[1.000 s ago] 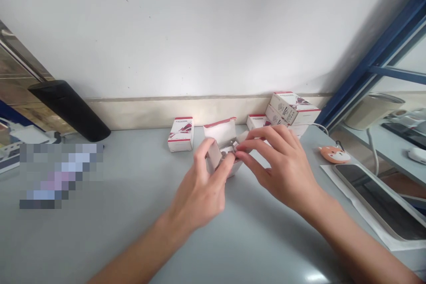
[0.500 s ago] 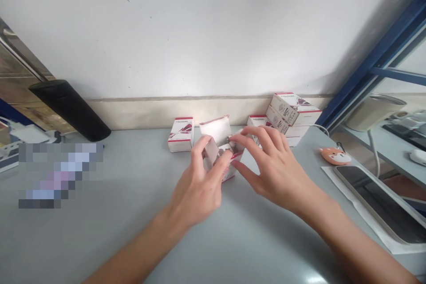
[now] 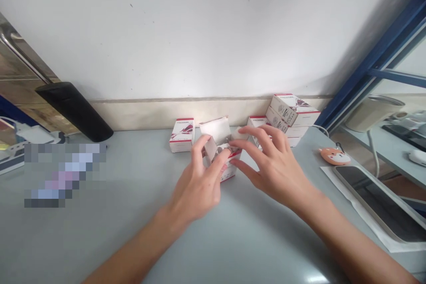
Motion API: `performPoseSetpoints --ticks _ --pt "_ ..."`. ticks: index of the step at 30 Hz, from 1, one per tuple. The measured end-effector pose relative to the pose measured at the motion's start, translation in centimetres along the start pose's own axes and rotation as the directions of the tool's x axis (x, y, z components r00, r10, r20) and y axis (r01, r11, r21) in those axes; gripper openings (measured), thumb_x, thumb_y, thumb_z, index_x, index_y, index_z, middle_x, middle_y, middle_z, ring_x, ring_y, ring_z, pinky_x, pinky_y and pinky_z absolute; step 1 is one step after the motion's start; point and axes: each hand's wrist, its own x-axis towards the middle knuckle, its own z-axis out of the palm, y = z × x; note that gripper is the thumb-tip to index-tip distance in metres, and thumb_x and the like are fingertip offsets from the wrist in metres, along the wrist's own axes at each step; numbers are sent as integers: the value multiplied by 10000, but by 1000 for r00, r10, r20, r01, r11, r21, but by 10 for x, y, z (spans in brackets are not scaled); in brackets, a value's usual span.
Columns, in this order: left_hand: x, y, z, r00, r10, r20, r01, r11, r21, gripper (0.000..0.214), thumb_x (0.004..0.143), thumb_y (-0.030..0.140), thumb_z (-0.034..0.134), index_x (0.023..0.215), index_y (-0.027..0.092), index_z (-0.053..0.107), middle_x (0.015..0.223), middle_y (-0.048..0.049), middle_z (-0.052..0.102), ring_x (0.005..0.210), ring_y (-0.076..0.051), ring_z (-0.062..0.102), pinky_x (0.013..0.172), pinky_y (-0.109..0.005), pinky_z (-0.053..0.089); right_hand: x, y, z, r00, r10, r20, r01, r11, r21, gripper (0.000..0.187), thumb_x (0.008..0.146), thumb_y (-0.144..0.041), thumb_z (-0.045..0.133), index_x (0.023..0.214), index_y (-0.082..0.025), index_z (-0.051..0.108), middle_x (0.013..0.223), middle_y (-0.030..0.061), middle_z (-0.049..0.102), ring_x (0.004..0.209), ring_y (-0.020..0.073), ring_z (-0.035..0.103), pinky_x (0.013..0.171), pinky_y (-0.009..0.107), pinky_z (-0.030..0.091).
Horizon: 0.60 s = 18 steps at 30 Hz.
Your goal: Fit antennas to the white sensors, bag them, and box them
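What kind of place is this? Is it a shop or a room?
It's probably a work desk in an office or small workroom: there are small white-and-red boxes, a phone lying on a white sheet, and a long grey tabletop.

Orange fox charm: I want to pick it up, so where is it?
The orange fox charm sits on the grey desk, right of the right hand, just beyond the phone in the head view.

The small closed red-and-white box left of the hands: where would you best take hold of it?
Pinch the closed box across its left and right sides, coming from above and the front. It is a compact rectangular carton, with the wall behind and the open carton close on its right, so the left hand is likely best placed.
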Motion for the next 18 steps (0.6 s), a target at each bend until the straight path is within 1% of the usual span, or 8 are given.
performPoseSetpoints --ticks 4,7,8,10,12,13,16,18 --pt "0 0 2 1000 16 -22 -16 1000 -16 406 980 62 524 1357 211 537 1467 -195 339 1011 -239 642 804 -419 632 0 1 0 1000 -10 25 11 1000 -3 270 1027 -328 659 1275 -222 665 1407 139 633 1301 373 502 1094 567 468" --pt "0 0 4 999 -16 -37 11 994 -108 430 986 76 553 1388 225 526 1479 -180 316 976 -200 637 842 -425 638 -1 0 2 1000 8 29 -9 999 43 328 1036 -293 640 1355 -225 612 1416 145 609 1295 360 506 1099 572 479" --pt "-1 0 5 997 -39 -65 29 987 -157 461 983 80 570 1413 234 509 1485 -175 298 1017 -202 636 863 -420 642 -2 0 3 999 35 22 -37 996 78 361 1035 -294 639 1383 -216 584 1423 159 590 1289 355 513 1084 565 496" --pt "-1 -1 9 986 -110 -125 74 961 -265 544 969 96 618 1463 262 462 1490 -165 271 1236 -260 580 916 -410 646 -3 -1 6 995 101 6 -101 981 166 388 1030 -309 644 1393 -203 557 1446 190 532 1292 351 520 1040 540 536" --pt "-1 -3 13 970 -190 -153 123 922 -367 599 957 123 661 1481 297 431 1486 -152 271 1456 -321 410 986 -433 638 -4 -1 9 990 138 16 -138 962 234 323 1029 -319 641 1331 -219 587 1464 193 487 1302 355 519 1016 536 554" --pt "-1 -4 14 963 -224 -147 145 897 -418 614 955 140 676 1485 313 419 1487 -147 276 1500 -332 356 1013 -452 631 -4 0 10 990 141 33 -144 956 256 273 1033 -318 634 1291 -234 607 1464 183 482 1307 356 517 1023 546 550" --pt "-2 -7 19 951 -282 -131 161 808 -567 657 959 186 696 1508 339 368 1503 -144 281 1439 -309 445 1037 -490 622 -4 1 13 987 136 89 -157 933 323 198 1045 -312 607 1236 -259 618 1447 158 505 1325 353 525 1068 577 525" --pt "-2 -9 19 947 -296 -128 163 782 -601 622 964 204 697 1487 332 386 1501 -141 291 1433 -300 451 1033 -480 623 -4 1 15 983 155 94 -180 897 403 284 1048 -317 605 1324 -266 561 1453 157 523 1340 336 544 1075 552 534"
